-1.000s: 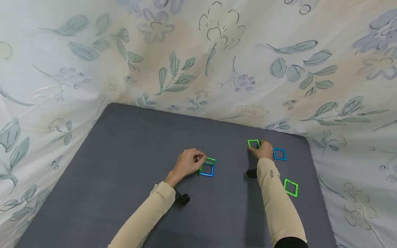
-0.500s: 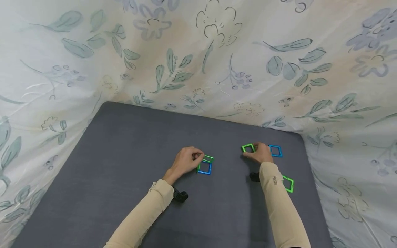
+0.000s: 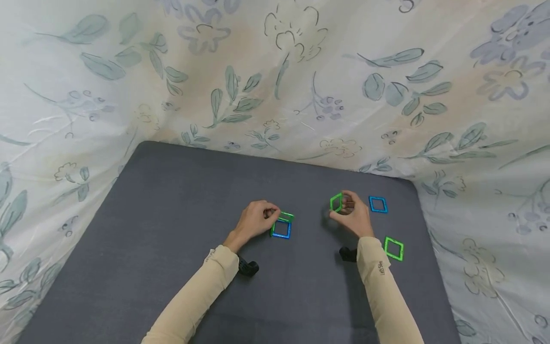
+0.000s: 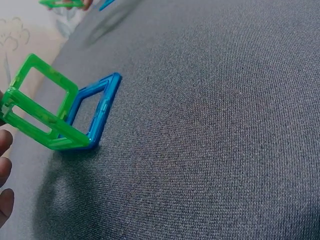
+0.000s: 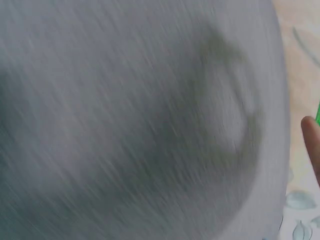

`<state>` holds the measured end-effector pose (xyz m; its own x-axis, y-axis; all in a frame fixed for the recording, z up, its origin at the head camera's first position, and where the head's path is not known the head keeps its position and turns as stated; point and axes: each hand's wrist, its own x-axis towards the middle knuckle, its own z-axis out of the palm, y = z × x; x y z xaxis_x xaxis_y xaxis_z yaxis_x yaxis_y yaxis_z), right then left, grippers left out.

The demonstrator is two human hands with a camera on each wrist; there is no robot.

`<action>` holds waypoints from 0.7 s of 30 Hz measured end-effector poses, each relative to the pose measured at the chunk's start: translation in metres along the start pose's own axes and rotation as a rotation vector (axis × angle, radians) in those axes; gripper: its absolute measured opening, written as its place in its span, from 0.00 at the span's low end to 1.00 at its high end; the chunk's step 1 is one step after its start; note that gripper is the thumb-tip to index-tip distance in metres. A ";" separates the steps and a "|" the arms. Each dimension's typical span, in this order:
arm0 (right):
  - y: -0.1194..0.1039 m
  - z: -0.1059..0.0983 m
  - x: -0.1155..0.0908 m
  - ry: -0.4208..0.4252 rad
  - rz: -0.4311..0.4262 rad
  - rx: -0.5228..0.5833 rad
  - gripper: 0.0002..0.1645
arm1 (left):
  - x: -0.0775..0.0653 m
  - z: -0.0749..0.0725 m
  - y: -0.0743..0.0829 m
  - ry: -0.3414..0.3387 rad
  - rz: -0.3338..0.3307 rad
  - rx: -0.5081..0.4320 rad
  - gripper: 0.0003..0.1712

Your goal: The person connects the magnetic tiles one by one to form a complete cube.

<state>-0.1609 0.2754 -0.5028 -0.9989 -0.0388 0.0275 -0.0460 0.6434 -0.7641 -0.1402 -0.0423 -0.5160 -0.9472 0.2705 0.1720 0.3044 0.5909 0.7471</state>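
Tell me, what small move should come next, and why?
Perhaps the right hand should carry its lifted green square left toward the blue square, where the left hand holds two raised green squares; the blue square's other edges look bare.

From the near side, the head camera is looking down over the grey table (image 3: 193,191); both wrist views, closer, are sharing its top.

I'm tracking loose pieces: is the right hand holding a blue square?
No: in the head view, the right hand holds a green square, while the nearby blue square lies on the table.
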 end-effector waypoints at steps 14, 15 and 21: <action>-0.028 0.065 -0.037 -0.146 -0.209 0.165 0.43 | 0.002 -0.003 0.002 -0.012 -0.026 0.026 0.10; -0.029 0.069 -0.039 -0.165 -0.215 0.172 0.42 | 0.002 -0.003 0.002 -0.011 -0.025 0.028 0.10; -0.033 0.090 -0.046 -0.250 -0.230 0.239 0.43 | 0.001 -0.002 0.003 -0.017 -0.018 0.035 0.09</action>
<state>-0.1126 0.1873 -0.5369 -0.9280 -0.3638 0.0802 -0.2341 0.4019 -0.8853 -0.1410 -0.0423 -0.5122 -0.9509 0.2720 0.1478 0.2909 0.6219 0.7270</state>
